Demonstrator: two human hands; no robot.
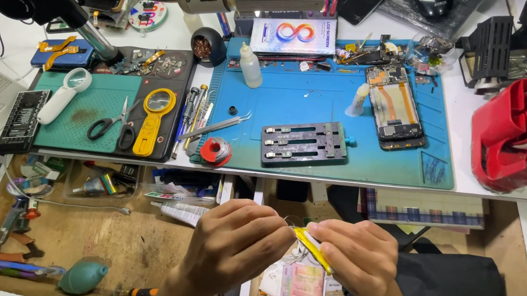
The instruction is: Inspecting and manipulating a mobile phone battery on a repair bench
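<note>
Yellow strip pinched between two hands above an open drawer

Yellow and glossy, the thin strip [313, 246] runs slantwise between both hands, low in the view and in front of the white surface [465, 80]. It looks flat, narrow and flexible, like tape or film; its ends are hidden. The left hand [233, 243] curls its fingers closed over the strip's upper end, and the right hand [355, 254] has its fingers closed on the lower end, so both hold it.

Below the hands lies an open wooden drawer [126, 245], its plywood floor rough and stained, with a pastel printed card [303, 284] under the strip. On the surface, a smooth blue rubber mat [311, 100] carries a dark metal clamp [304, 143] and an opened phone [394, 108]. A red plastic tape dispenser [513, 131] stands to the right.
</note>
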